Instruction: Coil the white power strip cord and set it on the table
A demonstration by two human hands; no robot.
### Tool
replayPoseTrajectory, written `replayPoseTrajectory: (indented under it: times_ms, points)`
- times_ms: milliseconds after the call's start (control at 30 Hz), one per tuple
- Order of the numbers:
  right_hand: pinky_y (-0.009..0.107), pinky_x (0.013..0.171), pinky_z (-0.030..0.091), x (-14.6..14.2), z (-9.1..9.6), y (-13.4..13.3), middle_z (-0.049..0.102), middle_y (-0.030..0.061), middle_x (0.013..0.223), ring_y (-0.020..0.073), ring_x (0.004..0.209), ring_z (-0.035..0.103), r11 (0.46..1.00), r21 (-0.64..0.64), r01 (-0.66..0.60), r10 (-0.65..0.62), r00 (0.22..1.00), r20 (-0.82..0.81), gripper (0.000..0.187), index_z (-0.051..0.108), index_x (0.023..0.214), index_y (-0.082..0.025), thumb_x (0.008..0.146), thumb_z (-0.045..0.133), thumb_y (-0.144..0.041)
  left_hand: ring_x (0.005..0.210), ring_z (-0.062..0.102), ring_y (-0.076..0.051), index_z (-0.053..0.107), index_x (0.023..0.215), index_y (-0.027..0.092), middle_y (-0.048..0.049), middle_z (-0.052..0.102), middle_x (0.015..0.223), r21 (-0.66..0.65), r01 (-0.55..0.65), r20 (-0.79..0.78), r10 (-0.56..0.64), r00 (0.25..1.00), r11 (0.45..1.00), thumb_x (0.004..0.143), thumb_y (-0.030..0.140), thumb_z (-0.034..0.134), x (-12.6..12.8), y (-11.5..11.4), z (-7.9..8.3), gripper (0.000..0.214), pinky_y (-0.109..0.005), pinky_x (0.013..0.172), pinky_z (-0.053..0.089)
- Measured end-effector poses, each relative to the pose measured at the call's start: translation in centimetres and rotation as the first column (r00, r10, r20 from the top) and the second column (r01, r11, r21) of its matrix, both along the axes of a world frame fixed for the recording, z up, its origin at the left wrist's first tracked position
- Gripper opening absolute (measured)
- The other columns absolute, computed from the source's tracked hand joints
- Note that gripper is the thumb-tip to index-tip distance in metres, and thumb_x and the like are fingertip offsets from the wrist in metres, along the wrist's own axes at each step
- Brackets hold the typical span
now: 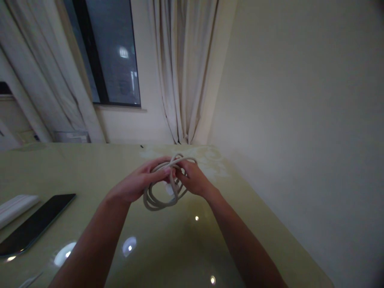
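A light grey cable, wound into several loose loops, is held up above the glossy table. My left hand grips the coil from its left side, the thumb lying across the loops. On the right side my right hand is closed on the same cable, its fingertips meeting those of the left hand near the top of the coil. Inside the loops shows a small white piece, perhaps a connector; its shape is blurred. The fingers behind the coil are partly hidden.
At the left on the table lie a flat black slab-like object and a white oblong item. A thin white thing pokes in at the lower left. Curtains and a window are behind; a wall borders the right.
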State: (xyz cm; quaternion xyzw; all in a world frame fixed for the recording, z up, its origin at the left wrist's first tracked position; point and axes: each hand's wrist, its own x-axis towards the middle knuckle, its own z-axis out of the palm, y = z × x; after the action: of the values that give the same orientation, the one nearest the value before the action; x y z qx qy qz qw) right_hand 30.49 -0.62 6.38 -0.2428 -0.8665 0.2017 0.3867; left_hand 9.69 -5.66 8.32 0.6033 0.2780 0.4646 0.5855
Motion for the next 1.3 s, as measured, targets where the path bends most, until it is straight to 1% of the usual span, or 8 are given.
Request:
replayPoseTrajectory:
  times_ms: [200,367,467,700,833,1000,1133,1300]
  points:
    - [0.035,0.097,0.051,-0.1,-0.3,0.1,0.071,0.0034,0.103,0.0219,0.103,0.066,0.978,-0.170,-0.116,0.085,0.980,-0.180,0.030,0.068,0.124,-0.022,0.099,0.052,-0.021,0.089,0.074,-0.025,0.067,0.139,0.018,-0.0125,0.076,0.102,-0.121,0.294,0.333,-0.240,0.912,0.948,0.101,0.040,0.061,1.3,0.0,-0.4,0.044,-0.040,0.088,0.058]
    - [0.035,0.093,0.052,-0.3,-0.8,0.3,0.072,0.0040,0.096,0.0222,0.096,0.067,0.973,-0.220,-0.073,0.013,0.965,-0.262,0.021,0.071,0.102,-0.021,0.100,0.052,-0.029,0.082,0.070,-0.024,0.057,0.151,0.012,-0.0097,0.071,0.088,-0.183,0.248,0.410,-0.156,0.898,0.951,0.100,0.037,0.049,3.1,-0.4,0.3,0.058,-0.037,0.081,0.059]
    - [0.034,0.090,0.052,-0.4,-0.9,0.3,0.072,0.0032,0.095,0.0204,0.091,0.066,0.971,-0.221,-0.094,0.019,0.947,-0.319,0.019,0.068,0.096,-0.022,0.100,0.054,-0.033,0.074,0.065,-0.018,0.055,0.154,0.016,-0.0067,0.069,0.088,-0.192,0.217,0.398,-0.126,0.909,0.957,0.097,0.030,0.055,2.8,-0.6,0.0,0.059,-0.027,0.070,0.056]
    - [0.032,0.081,0.052,-0.6,-1.1,0.3,0.065,0.0005,0.079,0.0203,0.083,0.064,0.952,-0.268,-0.151,0.023,0.904,-0.426,0.023,0.067,0.097,-0.023,0.100,0.060,-0.045,0.078,0.062,-0.014,0.059,0.151,0.022,-0.0061,0.069,0.096,-0.158,0.207,0.278,-0.157,0.947,0.966,0.096,0.041,0.069,1.7,-0.5,-0.4,0.059,-0.021,0.069,0.049]
    - [0.032,0.086,0.050,-0.7,-1.1,0.4,0.065,0.0008,0.086,0.0192,0.086,0.063,0.957,-0.246,-0.155,0.026,0.888,-0.459,0.021,0.067,0.093,-0.023,0.099,0.062,-0.042,0.071,0.063,-0.018,0.055,0.153,0.014,-0.0054,0.067,0.081,-0.155,0.240,0.381,-0.167,0.910,0.958,0.095,0.036,0.057,2.2,0.2,-1.0,0.063,-0.030,0.072,0.053]
    - [0.030,0.079,0.050,-0.9,-1.5,0.6,0.063,0.0006,0.083,0.0181,0.080,0.059,0.911,-0.371,-0.180,-0.035,0.863,-0.505,0.030,0.064,0.089,-0.022,0.096,0.066,-0.051,0.096,0.072,-0.030,0.048,0.158,0.016,-0.0133,0.075,0.107,-0.167,0.257,0.500,-0.142,0.854,0.952,0.083,0.024,0.058,3.0,0.7,-2.2,0.076,-0.048,0.093,0.056]
    - [0.026,0.067,0.046,-1.1,-2.3,1.0,0.060,0.0003,0.080,0.0154,0.072,0.054,0.858,-0.458,-0.231,-0.075,0.827,-0.557,0.036,0.065,0.089,-0.021,0.092,0.070,-0.057,0.114,0.069,-0.030,0.047,0.158,0.023,-0.0123,0.074,0.124,-0.169,0.265,0.542,-0.135,0.829,0.949,0.088,0.028,0.063,3.3,0.6,-3.0,0.073,-0.051,0.106,0.052]
    - [0.024,0.056,0.044,-1.4,-3.2,1.7,0.060,0.0002,0.078,0.0135,0.064,0.053,0.794,-0.547,-0.265,-0.110,0.822,-0.559,0.036,0.063,0.087,-0.021,0.087,0.072,-0.056,0.116,0.069,-0.030,0.048,0.157,0.027,-0.0094,0.074,0.116,-0.160,0.277,0.565,-0.143,0.813,0.947,0.088,0.030,0.067,3.8,1.2,-3.8,0.072,-0.052,0.109,0.050]
